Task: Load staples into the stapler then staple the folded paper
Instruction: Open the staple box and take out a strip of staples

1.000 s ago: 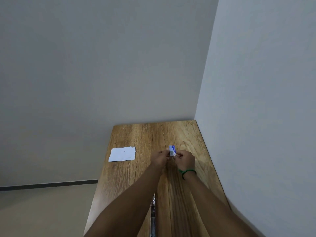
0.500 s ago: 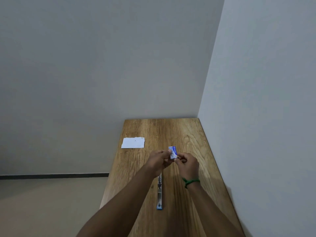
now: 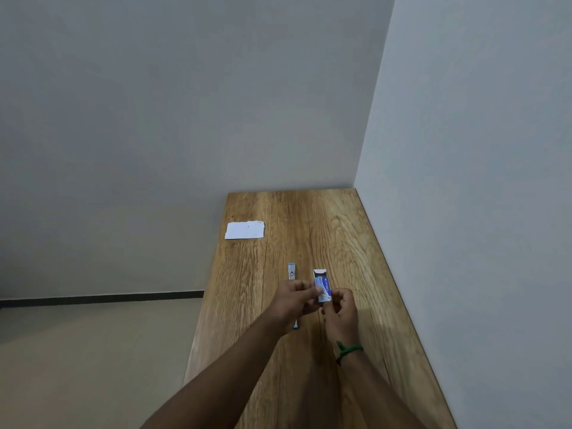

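Our left hand (image 3: 295, 300) and right hand (image 3: 340, 314) hold a staple box (image 3: 322, 286).
Fingers of both pinch it; the stapler (image 3: 291, 271) lies on the counter (image 3: 309, 218) just left.

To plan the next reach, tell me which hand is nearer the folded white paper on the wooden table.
Left. The left hand is closer to the person than the folded white paper and to its right; the right hand lies further right still. Both grip the small blue-and-white box.

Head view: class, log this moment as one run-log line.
left hand, right hand: hold staple box | stapler: lies on table | folded paper: untouched
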